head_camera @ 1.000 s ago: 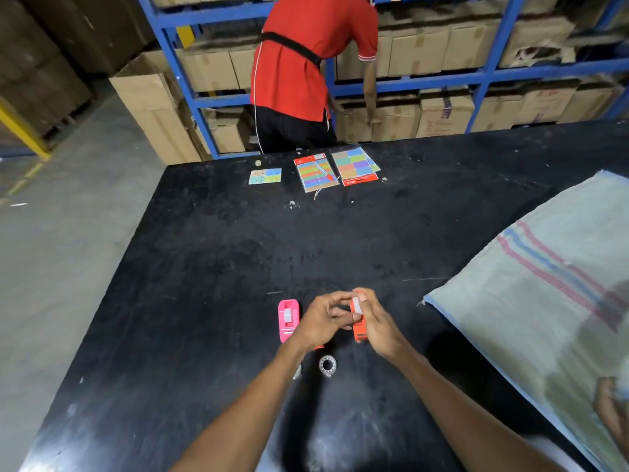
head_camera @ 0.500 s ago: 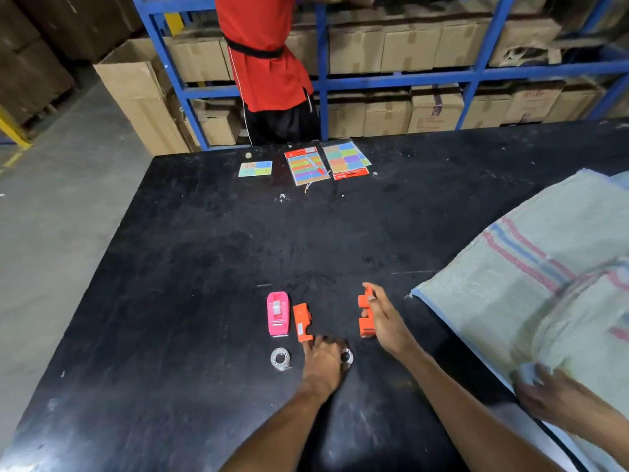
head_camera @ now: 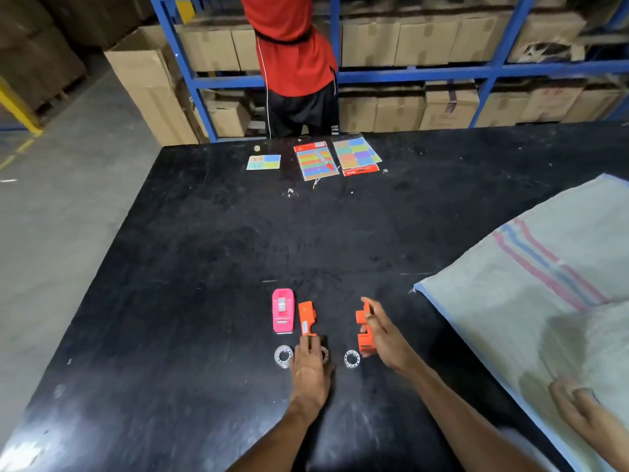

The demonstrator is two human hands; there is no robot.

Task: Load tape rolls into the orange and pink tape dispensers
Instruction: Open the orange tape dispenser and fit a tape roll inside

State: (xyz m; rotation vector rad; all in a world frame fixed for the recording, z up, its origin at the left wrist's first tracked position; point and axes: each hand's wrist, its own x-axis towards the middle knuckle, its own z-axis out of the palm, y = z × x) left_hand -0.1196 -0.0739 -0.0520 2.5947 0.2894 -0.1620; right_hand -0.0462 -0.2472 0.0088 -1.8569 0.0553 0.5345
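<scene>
1. Orange plastic marks the split dispenser: one half [head_camera: 307, 318] lies just beyond the left hand [head_camera: 311, 367], its long axis pointing away from the person, and the other half [head_camera: 364, 330] is gripped edge-up by the right hand [head_camera: 384, 335].
2. Palm-down, the left hand is laid flat on the surface with fingers loosely together, holding nothing; a tape roll [head_camera: 325, 354] is partly covered under its fingers, so this hand is judged the nearer one for picking it up.
3. Two more tape rolls are seen flat on the surface, one [head_camera: 283, 356] just left of the left hand, one [head_camera: 352, 358] between the two hands, near the held half's lower end.
4. Just left of the lying orange half, parallel to it, the pink dispenser [head_camera: 283, 311] is set; whether it is loaded cannot be told.
5. The black surface [head_camera: 204, 267] is scuffed; coloured sticker packs [head_camera: 337, 158] lie at its far edge, and a woven sack [head_camera: 531, 284] covers its right side, with another person's hand [head_camera: 571, 401] on it.
6. Beyond, blue shelving [head_camera: 408, 71] stacked with cartons is seen, and a person in a red shirt [head_camera: 292, 46] stands at it.
</scene>
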